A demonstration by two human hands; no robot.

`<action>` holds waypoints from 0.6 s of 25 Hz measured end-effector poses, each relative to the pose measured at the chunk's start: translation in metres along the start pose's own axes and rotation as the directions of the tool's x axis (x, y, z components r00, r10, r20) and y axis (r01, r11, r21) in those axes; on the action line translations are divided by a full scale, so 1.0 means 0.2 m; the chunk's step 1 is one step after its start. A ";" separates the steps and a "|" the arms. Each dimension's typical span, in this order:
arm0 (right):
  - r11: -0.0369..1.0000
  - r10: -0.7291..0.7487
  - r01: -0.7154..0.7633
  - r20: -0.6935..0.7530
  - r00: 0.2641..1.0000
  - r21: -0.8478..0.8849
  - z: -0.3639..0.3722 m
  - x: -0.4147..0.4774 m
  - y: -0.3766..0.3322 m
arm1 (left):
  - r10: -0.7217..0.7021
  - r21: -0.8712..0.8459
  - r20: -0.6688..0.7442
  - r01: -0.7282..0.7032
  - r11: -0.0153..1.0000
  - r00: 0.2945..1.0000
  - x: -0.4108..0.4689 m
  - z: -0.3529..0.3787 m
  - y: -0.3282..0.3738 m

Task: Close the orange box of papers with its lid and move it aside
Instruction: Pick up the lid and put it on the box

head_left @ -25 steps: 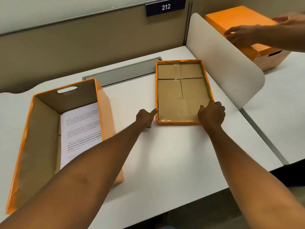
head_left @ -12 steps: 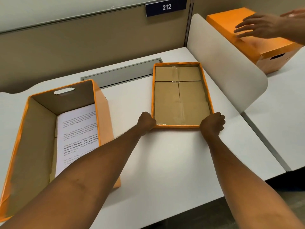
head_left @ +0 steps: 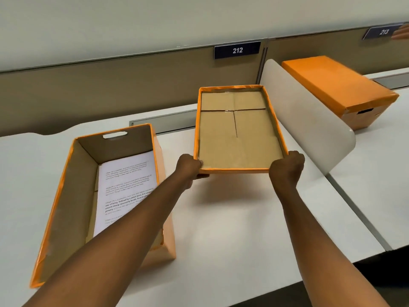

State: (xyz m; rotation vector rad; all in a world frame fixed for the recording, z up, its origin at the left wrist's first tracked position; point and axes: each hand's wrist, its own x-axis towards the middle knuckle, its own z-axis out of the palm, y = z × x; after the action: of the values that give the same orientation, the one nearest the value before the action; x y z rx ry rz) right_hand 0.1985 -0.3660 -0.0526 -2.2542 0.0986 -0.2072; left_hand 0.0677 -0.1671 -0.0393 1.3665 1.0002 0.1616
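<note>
Now the desk (head_left: 232, 229) carries the open box (head_left: 73, 196) at its left edge, with printed papers (head_left: 124, 187) lying inside. Right of it, toward the desk's back edge, the lid (head_left: 239, 134) is held upside down, its near end raised. Left hand (head_left: 188, 167) and right hand (head_left: 287, 167) clench its near corners.

papers (head_left: 124, 191) in box (head_left: 66, 196) at left, lid (head_left: 239, 129) to its right, divider (head_left: 309, 120) beyond
</note>
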 end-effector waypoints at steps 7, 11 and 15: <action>0.326 0.280 -0.577 0.507 0.815 0.748 -0.11 -0.43 -0.40 | 0.064 -0.297 -0.157 -0.109 0.948 0.985 -0.30 -0.36 0.10; 0.124 0.190 -0.590 0.565 0.803 0.798 -0.11 -0.66 -0.60 | 0.129 -0.183 -0.135 -0.153 0.971 0.982 -0.41 -0.57 0.05; 0.464 0.142 -0.309 0.275 0.951 0.830 -0.14 -0.84 -0.76 | 0.365 0.199 -0.288 -0.318 0.927 0.885 -0.46 -0.82 0.17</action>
State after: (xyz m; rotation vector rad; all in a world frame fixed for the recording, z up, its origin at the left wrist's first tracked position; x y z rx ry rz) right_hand 0.0283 -0.2655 0.0630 -1.1830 0.1615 0.0878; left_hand -0.0833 -0.0960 0.0551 1.6838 1.0440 0.6041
